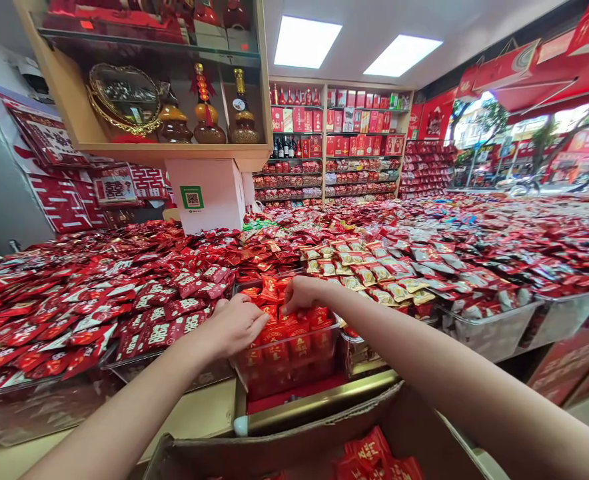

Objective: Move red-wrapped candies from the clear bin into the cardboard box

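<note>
A clear plastic bin point(284, 377) full of small red packets with gold print point(299, 343) stands in front of me. My left hand point(237, 323) rests at the bin's left side, fingers bent together over the packets. My right hand point(304, 293) reaches in from the right, its wrist bent and its fingers curled down among the packets. Whatever either hand holds is hidden by the fingers. Below, nearest to me, an open cardboard box point(284, 453) contains several similar red packets point(369, 453).
Heaped bins of dark red packets point(159, 320) lie left, and gold-and-white packets point(369, 270) lie right. A glass-shelved cabinet point(169, 153) overhangs at upper left, above a white pillar with a QR code point(207, 193). Stocked shelves point(339, 147) line the back wall.
</note>
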`<state>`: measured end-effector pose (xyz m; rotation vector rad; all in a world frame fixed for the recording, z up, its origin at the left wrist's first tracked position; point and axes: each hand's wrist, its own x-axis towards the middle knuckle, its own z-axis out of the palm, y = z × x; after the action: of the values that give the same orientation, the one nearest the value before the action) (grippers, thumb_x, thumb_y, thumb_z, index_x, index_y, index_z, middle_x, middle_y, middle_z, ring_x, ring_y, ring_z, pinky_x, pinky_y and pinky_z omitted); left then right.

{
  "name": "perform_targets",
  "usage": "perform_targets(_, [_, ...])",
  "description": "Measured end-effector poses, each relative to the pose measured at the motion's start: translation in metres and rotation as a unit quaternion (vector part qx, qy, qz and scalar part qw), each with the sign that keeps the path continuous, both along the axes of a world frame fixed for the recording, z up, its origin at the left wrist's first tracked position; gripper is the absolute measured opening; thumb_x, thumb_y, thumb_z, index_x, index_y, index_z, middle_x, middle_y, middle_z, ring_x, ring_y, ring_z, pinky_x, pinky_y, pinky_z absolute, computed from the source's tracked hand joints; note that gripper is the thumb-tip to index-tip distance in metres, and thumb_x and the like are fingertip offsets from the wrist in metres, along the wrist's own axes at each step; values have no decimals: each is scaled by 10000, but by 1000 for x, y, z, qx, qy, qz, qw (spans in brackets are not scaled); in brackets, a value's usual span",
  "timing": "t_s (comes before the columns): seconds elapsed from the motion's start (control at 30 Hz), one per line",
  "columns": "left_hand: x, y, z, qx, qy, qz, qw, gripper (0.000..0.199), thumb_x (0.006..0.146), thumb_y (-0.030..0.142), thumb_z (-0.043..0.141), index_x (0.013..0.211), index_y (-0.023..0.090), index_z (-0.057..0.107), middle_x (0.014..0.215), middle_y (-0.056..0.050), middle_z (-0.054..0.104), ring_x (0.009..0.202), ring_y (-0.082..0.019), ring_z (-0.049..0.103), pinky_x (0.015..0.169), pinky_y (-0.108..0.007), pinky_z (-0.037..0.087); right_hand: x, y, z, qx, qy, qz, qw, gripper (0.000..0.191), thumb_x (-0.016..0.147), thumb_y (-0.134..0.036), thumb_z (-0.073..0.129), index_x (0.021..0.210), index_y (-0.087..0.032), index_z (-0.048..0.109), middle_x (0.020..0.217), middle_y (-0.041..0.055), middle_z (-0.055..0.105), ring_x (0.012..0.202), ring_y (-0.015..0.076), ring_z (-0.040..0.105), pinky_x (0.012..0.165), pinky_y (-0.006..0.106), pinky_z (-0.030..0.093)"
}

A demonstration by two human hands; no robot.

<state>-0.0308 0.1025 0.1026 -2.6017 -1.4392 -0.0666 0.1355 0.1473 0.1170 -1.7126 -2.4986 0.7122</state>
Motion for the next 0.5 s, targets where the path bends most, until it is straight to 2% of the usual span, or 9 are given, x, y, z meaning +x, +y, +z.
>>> perform_targets(0.13, [1,3,0,4,0,9,1000,440,842,384,253,700,239,643,827,-48,665,922,-258,503,720,-400,379,0,-3,3,44,-29,-1,999,195,695,-299,605,832,-165,645,632,21,654,549,113,573,530,184,414])
perform_targets(0.23, [4,11,0,15,-7,12,1000,378,846,350,263,931,255,619,1086,-41,605,1043,-245,444,816,-403,359,-2,-4,2,96,-52,-3,994,191,682,-292,616,823,-166,645,679,38,659,633,143,598,579,195,425])
perform_targets(0.33, [9,24,-2,13,-7,27,1000,369,837,310,312,1166,256,468,1306,-34,431,1195,-277,289,898,-468,302,-6,-3,1,146,-79,8,986,215,618,-274,666,789,-144,655,760,82,659,755,200,601,640,218,428])
perform_targets(0.4, [10,32,-3,0,-3,40,999,364,832,308,352,1176,246,454,1316,-49,414,1220,-311,245,884,-537,298,-8,-1,-2,174,-90,21,980,221,591,-247,681,780,-134,662,796,105,655,838,230,584,693,234,421])
perform_targets(0.5, [10,36,-3,-18,1,49,999,313,836,329,395,1104,211,509,1251,-65,469,1207,-293,287,890,-554,297,-8,1,-7,205,-91,36,974,229,593,-213,667,810,-140,664,825,109,653,907,237,560,751,243,402])
